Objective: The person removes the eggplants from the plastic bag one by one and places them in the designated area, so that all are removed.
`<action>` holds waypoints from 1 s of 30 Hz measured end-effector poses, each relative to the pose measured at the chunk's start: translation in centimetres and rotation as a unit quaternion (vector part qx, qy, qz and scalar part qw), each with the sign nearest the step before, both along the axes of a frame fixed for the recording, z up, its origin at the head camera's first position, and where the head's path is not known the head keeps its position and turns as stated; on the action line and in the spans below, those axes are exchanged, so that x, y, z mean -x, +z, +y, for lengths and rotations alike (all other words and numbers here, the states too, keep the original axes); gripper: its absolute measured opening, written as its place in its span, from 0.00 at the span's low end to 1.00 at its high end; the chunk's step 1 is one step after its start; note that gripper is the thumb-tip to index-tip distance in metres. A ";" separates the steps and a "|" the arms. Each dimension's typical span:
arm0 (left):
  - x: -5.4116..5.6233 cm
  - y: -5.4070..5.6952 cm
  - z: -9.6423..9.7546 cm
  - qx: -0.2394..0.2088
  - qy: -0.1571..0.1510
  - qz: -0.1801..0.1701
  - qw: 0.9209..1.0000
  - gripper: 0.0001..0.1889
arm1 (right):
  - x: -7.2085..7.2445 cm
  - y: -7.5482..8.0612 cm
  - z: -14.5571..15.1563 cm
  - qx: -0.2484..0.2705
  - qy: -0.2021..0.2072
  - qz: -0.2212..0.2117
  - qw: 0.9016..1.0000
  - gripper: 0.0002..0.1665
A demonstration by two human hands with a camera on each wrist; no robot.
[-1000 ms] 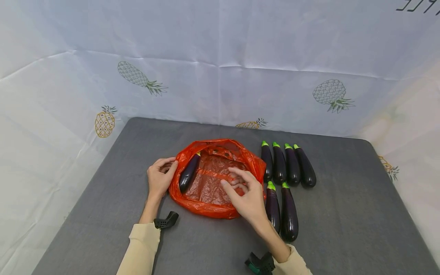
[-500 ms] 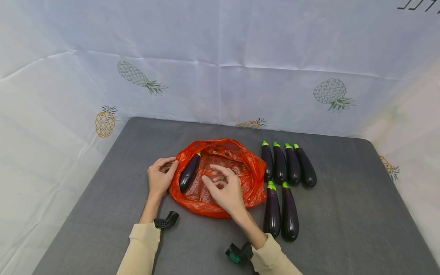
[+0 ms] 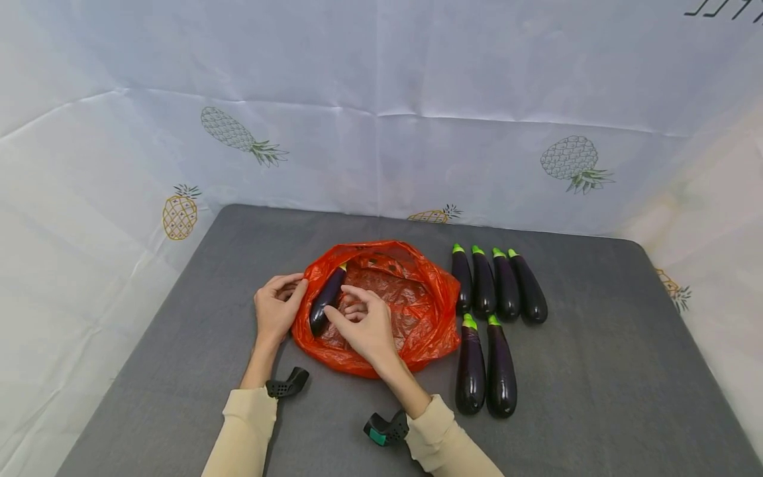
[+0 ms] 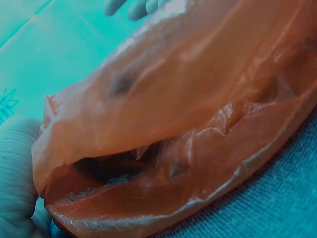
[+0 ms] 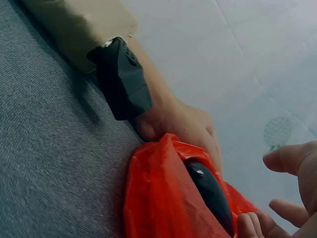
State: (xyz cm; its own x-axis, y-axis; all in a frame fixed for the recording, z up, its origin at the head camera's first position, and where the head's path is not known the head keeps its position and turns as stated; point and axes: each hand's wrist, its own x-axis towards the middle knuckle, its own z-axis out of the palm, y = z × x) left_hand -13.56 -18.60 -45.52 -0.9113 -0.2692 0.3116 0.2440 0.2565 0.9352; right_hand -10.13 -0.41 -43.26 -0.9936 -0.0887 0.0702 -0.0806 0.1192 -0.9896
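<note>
A red plastic bag [image 3: 411, 318] lies on the table with its mouth spread wide. One eggplant [image 3: 326, 299] rests inside against the bag's left wall; its dark end also shows in the right wrist view. My left hand [image 3: 276, 308] pinches the bag's left rim between thumb and fingers. Over the bag's mouth, my right hand [image 3: 365, 329] has loosely bent fingers with nothing between them. Its thumb tip overlaps the eggplant in the head view. In the left wrist view, the bag's film [image 4: 163, 109] fills most of the picture.
Right of the bag lies a back row of several eggplants [image 3: 508, 288], with two more eggplants [image 3: 502, 368] in front of them. The grey table [image 3: 608, 371] meets a white cloth [image 3: 465, 73] printed with pineapples. Black cameras [image 3: 387, 429] sit on both wrists.
My right hand has moved left across the bag's mouth, from its right side to the eggplant inside. The left hand has stayed at the rim.
</note>
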 end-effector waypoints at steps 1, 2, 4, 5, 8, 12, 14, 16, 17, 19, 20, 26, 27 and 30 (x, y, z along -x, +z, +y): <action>0.0 0.0 0.0 0.001 0.000 0.000 1.000 0.09 | 0.0 -0.1 -0.2 -0.003 0.003 -0.004 1.000 0.29; 0.0 0.0 0.0 0.001 0.000 0.001 1.000 0.09 | 0.1 -0.3 -0.3 -0.005 0.004 -0.007 1.000 0.29; 0.0 0.0 0.0 0.002 0.000 0.001 1.000 0.09 | 0.1 -0.5 -0.6 -0.012 0.006 -0.014 1.000 0.30; 0.0 0.0 0.0 0.002 0.000 0.001 1.000 0.09 | 0.2 -0.6 -0.8 -0.019 0.005 -0.015 1.000 0.30; 0.0 0.0 0.0 0.003 0.001 0.000 1.000 0.09 | 0.4 -0.9 -1.2 -0.044 -0.001 -0.015 0.999 0.31; 0.0 0.0 0.0 0.001 0.001 0.000 1.000 0.09 | 0.6 -1.3 -1.6 -0.078 -0.009 -0.015 0.997 0.34; 0.0 0.0 0.0 0.001 0.000 0.000 1.000 0.09 | 0.7 -1.4 -1.8 -0.087 -0.012 -0.012 0.996 0.35; 0.0 0.0 0.0 0.001 -0.001 0.001 1.000 0.09 | 0.8 -1.5 -1.9 -0.093 -0.014 -0.009 0.996 0.36; 0.0 0.0 0.0 0.002 -0.001 0.002 1.000 0.09 | 0.8 -1.5 -2.0 -0.094 -0.015 -0.009 0.995 0.36; 0.0 0.0 0.0 0.001 -0.001 0.002 1.000 0.09 | 0.9 -1.5 -2.1 -0.094 -0.018 -0.009 0.995 0.37; 0.0 0.0 0.0 0.001 0.000 0.003 1.000 0.09 | 1.0 -1.5 -2.2 -0.094 -0.020 -0.012 0.995 0.37; 0.0 -0.1 0.0 0.002 0.001 0.004 1.000 0.09 | 1.1 -1.5 -2.7 -0.095 -0.026 -0.033 0.995 0.40; 0.0 -0.1 0.0 0.002 0.000 0.003 1.000 0.09 | 1.1 -1.5 -2.7 -0.096 -0.027 -0.035 0.994 0.40; 0.1 -0.1 -0.1 -0.001 0.000 0.003 1.000 0.09 | 1.2 -1.6 -2.9 -0.102 -0.031 -0.037 0.994 0.41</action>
State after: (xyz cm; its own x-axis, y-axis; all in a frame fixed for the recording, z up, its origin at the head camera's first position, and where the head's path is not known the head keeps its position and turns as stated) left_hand -13.61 -18.66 -45.65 -0.9092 -0.2692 0.3176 0.2505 0.2554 0.9338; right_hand -11.29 -3.35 -44.84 -0.9994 -0.0313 -0.0168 0.0059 0.3197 -0.9475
